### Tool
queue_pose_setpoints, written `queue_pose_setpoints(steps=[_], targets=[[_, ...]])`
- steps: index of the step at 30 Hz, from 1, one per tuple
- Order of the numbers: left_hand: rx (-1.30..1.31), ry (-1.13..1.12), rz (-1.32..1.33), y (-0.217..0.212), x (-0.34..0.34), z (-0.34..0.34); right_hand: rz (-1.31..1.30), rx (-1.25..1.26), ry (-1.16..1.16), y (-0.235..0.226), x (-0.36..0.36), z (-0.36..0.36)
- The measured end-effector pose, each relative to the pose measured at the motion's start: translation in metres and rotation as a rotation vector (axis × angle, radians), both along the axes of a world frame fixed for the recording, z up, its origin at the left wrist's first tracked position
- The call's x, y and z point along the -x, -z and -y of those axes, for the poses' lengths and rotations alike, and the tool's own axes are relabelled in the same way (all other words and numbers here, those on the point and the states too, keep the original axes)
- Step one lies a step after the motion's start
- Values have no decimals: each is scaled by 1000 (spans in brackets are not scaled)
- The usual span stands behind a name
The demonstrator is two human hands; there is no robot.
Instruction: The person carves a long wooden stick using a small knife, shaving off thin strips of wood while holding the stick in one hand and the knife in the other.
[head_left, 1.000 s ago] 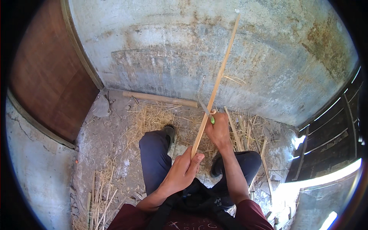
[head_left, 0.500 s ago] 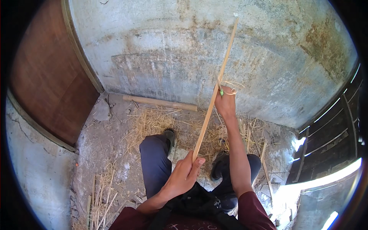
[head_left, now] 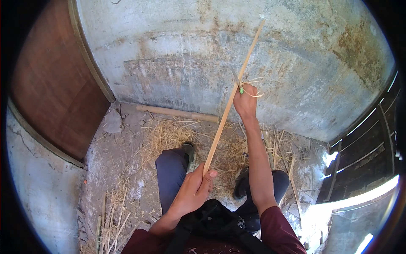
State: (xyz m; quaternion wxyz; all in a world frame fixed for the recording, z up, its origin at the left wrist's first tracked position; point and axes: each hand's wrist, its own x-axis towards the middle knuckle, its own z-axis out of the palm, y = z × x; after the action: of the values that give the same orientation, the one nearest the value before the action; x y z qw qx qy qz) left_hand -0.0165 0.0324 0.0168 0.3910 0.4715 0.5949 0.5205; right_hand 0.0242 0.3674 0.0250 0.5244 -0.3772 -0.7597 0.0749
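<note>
Left hand (head_left: 192, 192) is gripping, fingers closed, the lower end of a long pale bamboo strip (head_left: 230, 99) slanting from centre to upper right. Right hand (head_left: 245, 99) is fisted around a small green-handled blade (head_left: 237, 80) against the strip, upper centre.

Pale tan stick (head_left: 224, 118); grey stained wall (head_left: 177, 63); maroon sleeve (head_left: 277, 228); navy trousers (head_left: 169, 173).

a weathered concrete wall (head_left: 177, 63) fills the far side, stained and patchy — rust-coloured blotches toward its upper right. a brown wooden door (head_left: 50, 84) stands at the left edge. along the foot of the wall lies a thick bamboo pole (head_left: 177, 113), flat on the concrete floor (head_left: 114, 156). dry straw (head_left: 169, 135) is scattered over the floor's middle, with more loose stalks (head_left: 110, 220) near its lower left corner — a dark slatted frame (head_left: 363, 144) closes the right edge.
</note>
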Motion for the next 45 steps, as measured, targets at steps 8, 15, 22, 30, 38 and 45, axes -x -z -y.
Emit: queue_pose_setpoints(steps=[8,15,22,30,38,45], targets=[[51,93,75,-5,-1,-14,-94,161,107,4,-41,-134],[65,103,158,7,1,-17,-257,505,-192,64,-76,-73],[135,105,444,0,-11,-15,-115,350,-332,25,-77,32],[34,67,264,3,-17,-13,86,178,-381,26,-84,134],[-44,-11,17,12,-21,-6,183,295,-426,34,-88,172],[-26,64,422,12,-24,-7,146,259,-439,48,-86,183]])
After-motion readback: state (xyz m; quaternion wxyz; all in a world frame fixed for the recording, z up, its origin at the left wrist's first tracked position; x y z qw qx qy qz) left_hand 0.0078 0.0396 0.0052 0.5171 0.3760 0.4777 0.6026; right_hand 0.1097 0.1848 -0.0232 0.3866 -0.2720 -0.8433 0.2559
